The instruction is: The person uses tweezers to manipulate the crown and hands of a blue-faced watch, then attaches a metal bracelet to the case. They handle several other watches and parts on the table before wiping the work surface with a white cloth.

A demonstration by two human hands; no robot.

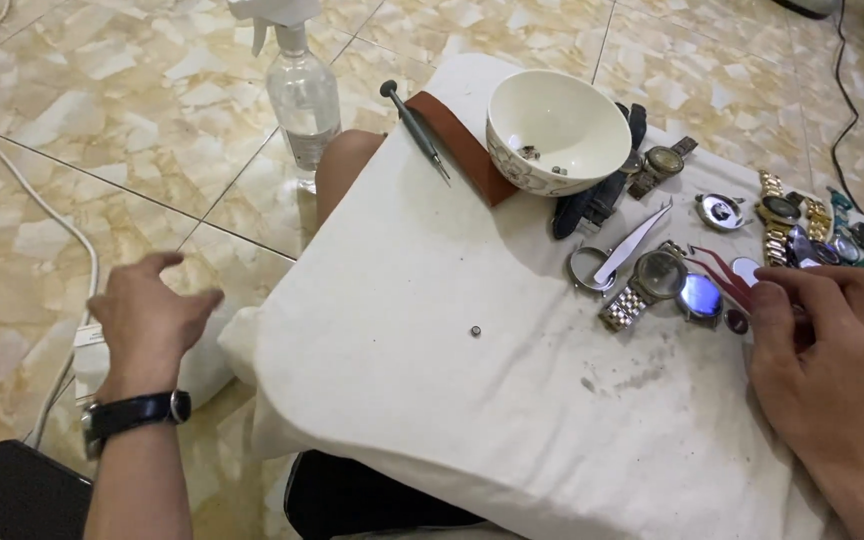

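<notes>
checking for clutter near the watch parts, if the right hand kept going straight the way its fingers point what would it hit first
The right hand points up and left along the white cloth. Its fingertips already sit at the red-handled tweezers; beyond those comes the watch case with the bluish glass, then probably the steel-band watch.

The spray bottle (pixel 302 95) at upper left loses the top of its trigger head past the frame's edge. The right hand (pixel 832 365) at lower right covers whatever its fingertips pinch, and its wrist runs out of frame. Small bits inside the white bowl (pixel 592 125) are too tiny to identify. The dark flat object (pixel 22 495) at bottom left is cropped.
</notes>
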